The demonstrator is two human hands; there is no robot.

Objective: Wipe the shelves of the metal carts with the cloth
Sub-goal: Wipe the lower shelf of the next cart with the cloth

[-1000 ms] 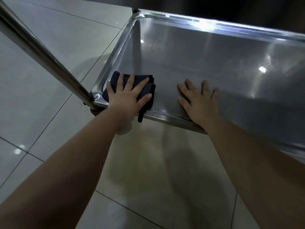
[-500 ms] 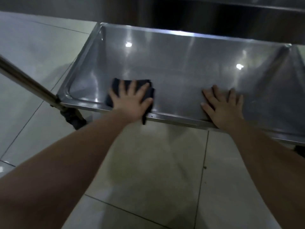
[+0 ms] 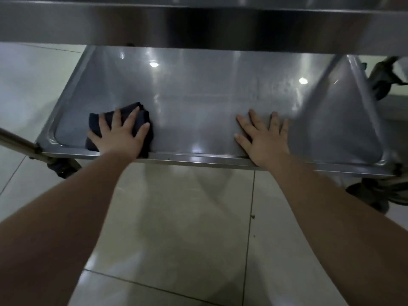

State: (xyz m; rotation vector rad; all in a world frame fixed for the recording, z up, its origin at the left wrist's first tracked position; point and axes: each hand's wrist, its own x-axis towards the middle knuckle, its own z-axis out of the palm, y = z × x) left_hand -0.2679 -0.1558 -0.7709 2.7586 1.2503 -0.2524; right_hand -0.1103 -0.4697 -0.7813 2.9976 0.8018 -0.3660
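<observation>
A person's two bare arms reach down to the low, shiny stainless-steel cart shelf (image 3: 198,102), a shallow tray with a raised rim, seen from above under the dark edge of the upper metal shelf (image 3: 198,18). The left hand (image 3: 120,134) lies flat with fingers spread, pressing a folded dark navy cloth (image 3: 138,112) onto the shelf near its front left corner; it is not clamped around the cloth, only bearing down on it. The cloth sits beneath the palm and fingers, its edges showing beyond the fingertips and beside the thumb. The right hand (image 3: 265,138) rests open and empty, palm down, on the shelf near the front rim, well apart from the cloth, apparently bracing. To wipe well, keep even palm pressure, sweep in overlapping passes toward the unwiped right side, and work into the rim corners. Pale glossy floor tiles (image 3: 187,228) and a dark caster wheel (image 3: 371,195) lie below
</observation>
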